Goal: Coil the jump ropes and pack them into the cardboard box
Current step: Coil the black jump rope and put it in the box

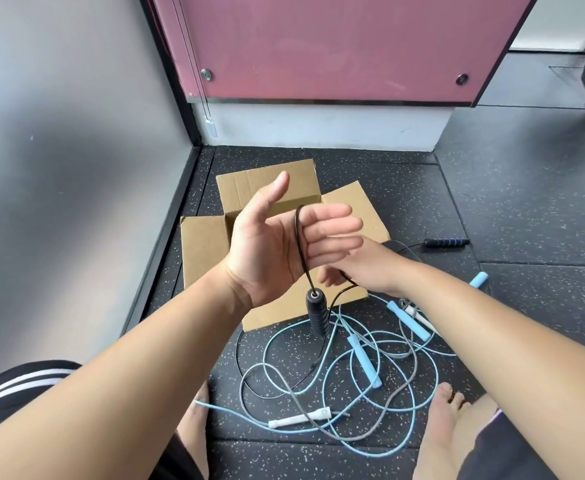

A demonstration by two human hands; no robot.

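My left hand (284, 244) is raised flat above the open cardboard box (204, 251), fingers straight, palm toward me. A black jump rope (301, 251) loops over those fingers, and its black handle (317, 315) dangles below the palm. My right hand (363, 271) sits just under the left fingers and pinches the same black cord. The rope's other handle (446, 242), black with blue bands, lies on the floor to the right. Light blue ropes with blue handles (363, 362) and a grey rope with a white handle (301, 419) lie tangled on the floor in front of me.
The speckled black rubber floor (526, 306) spreads to the right. A grey wall (76, 168) stands on the left and a pink panel (336, 46) stands behind the box. My bare feet (446, 420) rest beside the tangle.
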